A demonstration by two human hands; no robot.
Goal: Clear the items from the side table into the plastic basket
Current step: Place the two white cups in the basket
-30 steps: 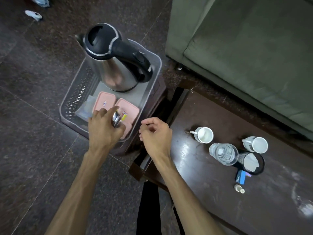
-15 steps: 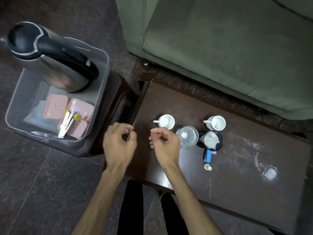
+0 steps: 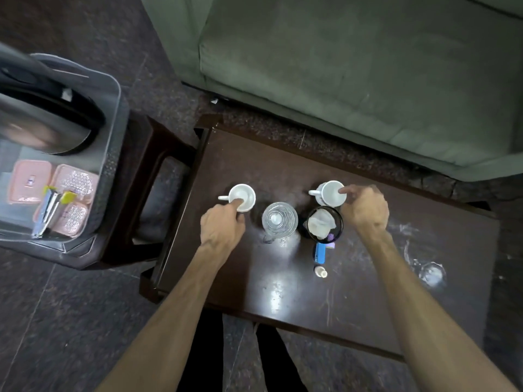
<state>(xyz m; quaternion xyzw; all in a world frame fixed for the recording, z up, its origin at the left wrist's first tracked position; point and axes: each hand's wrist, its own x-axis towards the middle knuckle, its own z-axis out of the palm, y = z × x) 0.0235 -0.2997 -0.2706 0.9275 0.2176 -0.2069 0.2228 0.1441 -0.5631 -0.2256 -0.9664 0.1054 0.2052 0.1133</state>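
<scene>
On the dark side table (image 3: pixel 283 292) stand two white cups. My left hand (image 3: pixel 220 227) pinches the near rim of the left white cup (image 3: pixel 246 193), with its index finger inside. My right hand (image 3: pixel 365 207) curls over the right white cup (image 3: pixel 328 192), one fingertip on the rim. Both cups rest on the table. Between them are a clear glass (image 3: pixel 279 219) and a black mesh holder (image 3: pixel 324 223) with crumpled paper. A blue item (image 3: pixel 319 251) and a small bottle (image 3: pixel 320 271) lie nearer me. The grey plastic basket (image 3: pixel 113 89) sits at the left.
The basket rests on a dark stool (image 3: pixel 147 165) and holds a steel kettle (image 3: pixel 42 131), pink boxes (image 3: pixel 28 182) and several small items. A green sofa (image 3: pixel 339 66) runs along the table's far side. Dark stone floor surrounds it all.
My left hand let go of the small items in the basket. Both hands then moved right over the table and reached the two white cups. My view swung right.
</scene>
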